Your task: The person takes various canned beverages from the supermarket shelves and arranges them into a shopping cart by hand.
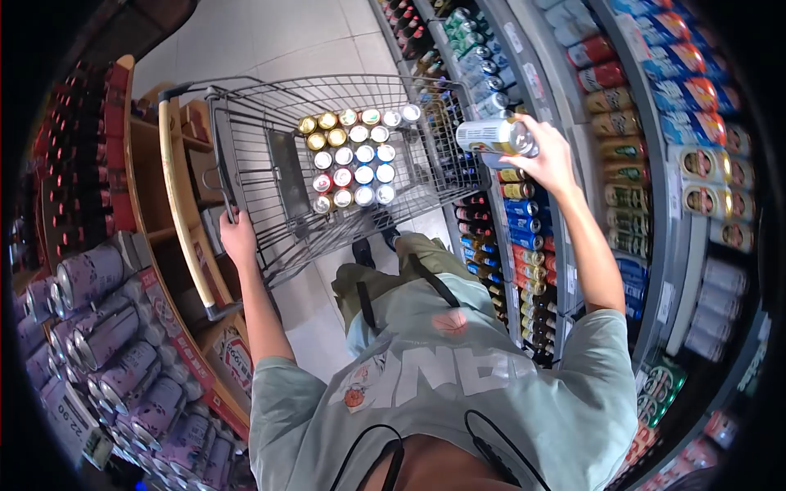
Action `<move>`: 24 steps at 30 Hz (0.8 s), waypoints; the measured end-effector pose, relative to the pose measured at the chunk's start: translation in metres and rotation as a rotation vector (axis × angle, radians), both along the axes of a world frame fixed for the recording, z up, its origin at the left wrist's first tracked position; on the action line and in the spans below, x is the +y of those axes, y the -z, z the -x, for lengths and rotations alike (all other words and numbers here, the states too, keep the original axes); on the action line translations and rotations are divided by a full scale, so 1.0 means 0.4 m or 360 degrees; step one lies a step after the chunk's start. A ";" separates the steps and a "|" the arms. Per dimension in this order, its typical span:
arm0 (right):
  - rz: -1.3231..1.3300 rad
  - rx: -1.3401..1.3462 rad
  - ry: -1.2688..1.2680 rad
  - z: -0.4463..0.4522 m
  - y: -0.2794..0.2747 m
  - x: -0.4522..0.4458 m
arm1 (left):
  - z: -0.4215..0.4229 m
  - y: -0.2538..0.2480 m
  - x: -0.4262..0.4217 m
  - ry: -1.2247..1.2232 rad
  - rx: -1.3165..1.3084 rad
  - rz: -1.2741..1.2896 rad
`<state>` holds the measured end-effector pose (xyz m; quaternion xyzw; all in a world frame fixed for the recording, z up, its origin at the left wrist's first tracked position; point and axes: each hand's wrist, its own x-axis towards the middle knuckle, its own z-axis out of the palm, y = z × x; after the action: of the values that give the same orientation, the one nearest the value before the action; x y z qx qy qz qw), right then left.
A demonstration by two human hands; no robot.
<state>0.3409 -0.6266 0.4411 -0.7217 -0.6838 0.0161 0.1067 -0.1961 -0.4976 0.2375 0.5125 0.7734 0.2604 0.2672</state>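
My right hand is wrapped round the base end of a silver-white drink can, held on its side above the cart's far right end, close to the shelves. My left hand is closed round the near metal rim of the wire shopping cart, beside its pale handle bar. Inside the cart, drink cans stand upright in rows, with gold, silver, white and a few red tops. A dark flap stands upright to their left.
On the right, shelves hold rows of cans and bottles and multipacks. To the left are a wooden rack, stacked purple cans and a price sign. Pale floor tiles run beyond the cart.
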 end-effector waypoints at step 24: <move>-0.0048 0.0238 -0.0319 0.005 1.147 0.323 | -0.011 0.007 0.003 -0.0212 -0.0163 0.0185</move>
<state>0.3390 -0.4976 -0.0179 -0.6448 -0.7427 0.0702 0.1662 -0.1916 -0.4965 0.2348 0.4297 0.8048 0.2581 0.3179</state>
